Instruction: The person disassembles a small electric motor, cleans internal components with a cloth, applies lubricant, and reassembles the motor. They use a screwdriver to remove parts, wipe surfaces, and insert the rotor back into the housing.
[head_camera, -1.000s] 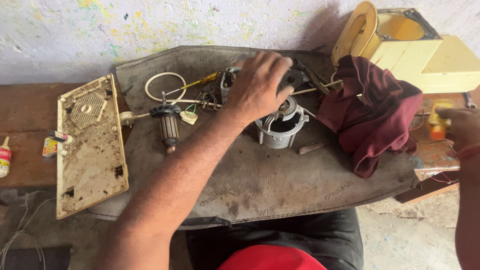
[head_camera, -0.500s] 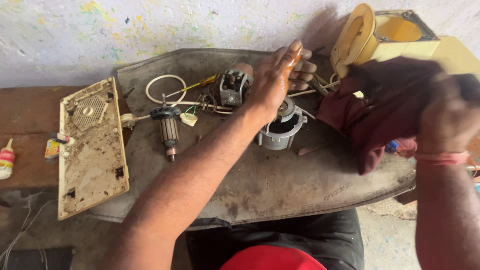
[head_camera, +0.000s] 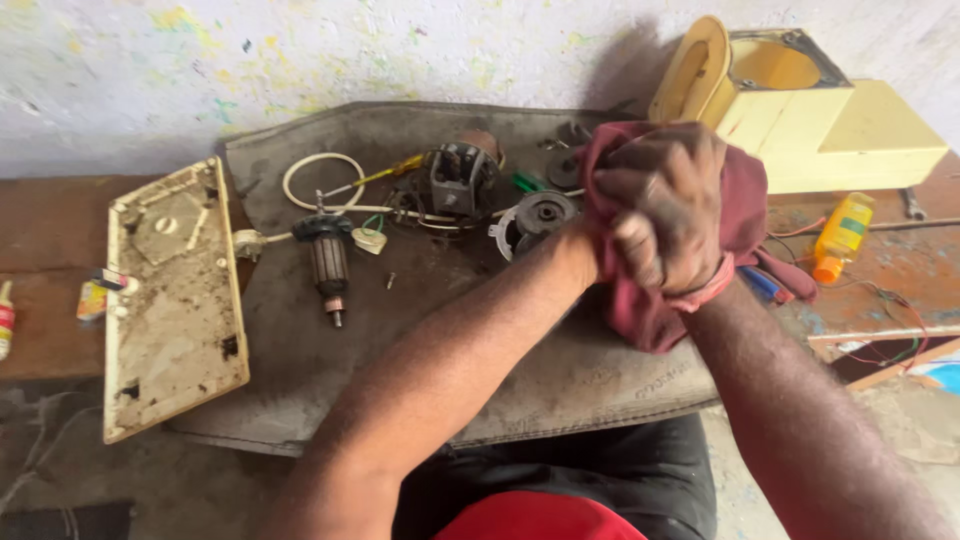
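– What's in the hands?

– A dark red cloth (head_camera: 740, 205), bunched and creased. The right hand (head_camera: 665, 205) is on top, fingers curled tight over it. The left hand (head_camera: 598, 225) is mostly wrapped in the folds beneath, so I cannot tell how far it is closed. The cloth spills below both wrists and out to the right.

– And around them?

– Just left of the hands, touching the cloth's edge, lies a round grey motor housing (head_camera: 537, 217). Farther left are a blocky motor part (head_camera: 460, 177), a copper-wound armature (head_camera: 328, 262) lying on its side, and a loop of white cord (head_camera: 322, 180). All rest on a grey mat (head_camera: 560, 370). Well to the left, a dirty cream cover plate (head_camera: 175, 300) lies flat.

– To the right?

– Behind the hands, a yellow appliance body (head_camera: 800, 120); beside it, near the cloth, a small yellow bottle (head_camera: 843, 235) with an orange cap. The forearms cross over the mat's middle and hide part of it.
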